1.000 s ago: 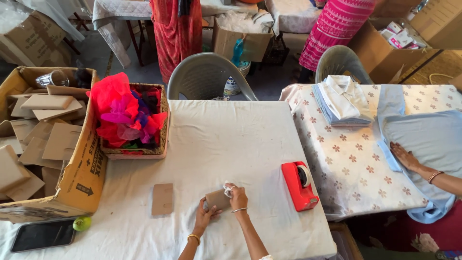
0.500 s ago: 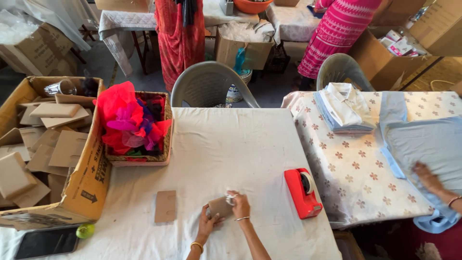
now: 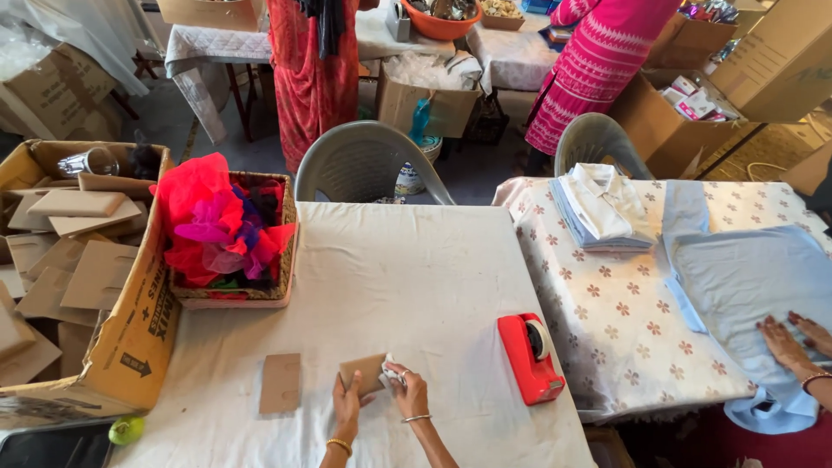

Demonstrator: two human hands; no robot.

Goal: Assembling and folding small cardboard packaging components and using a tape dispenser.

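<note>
Both hands gripping flat brown cardboard piece.
Left hand (image 3: 347, 400) pinches cardboard piece (image 3: 363, 373); right hand (image 3: 408, 394) presses crumpled white scrap (image 3: 386, 367) onto it, over cloth-covered desk (image 3: 407, 286).

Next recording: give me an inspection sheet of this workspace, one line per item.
Surface: table under a white cloth, slightly wrinkled.
Job's things: small cardboard piece with a bit of white material at its right edge; second cardboard piece lying flat to the left.
Clutter: red tape dispenser; basket of bright fabric scraps; large box of cardboard pieces; green ball.
Hands: left hand and right hand both on the small piece.
Cables: nothing seen.
Surroundings: two grey chairs; neighbouring flowered table with folded shirts; another person's hands smoothing blue cloth.
</note>
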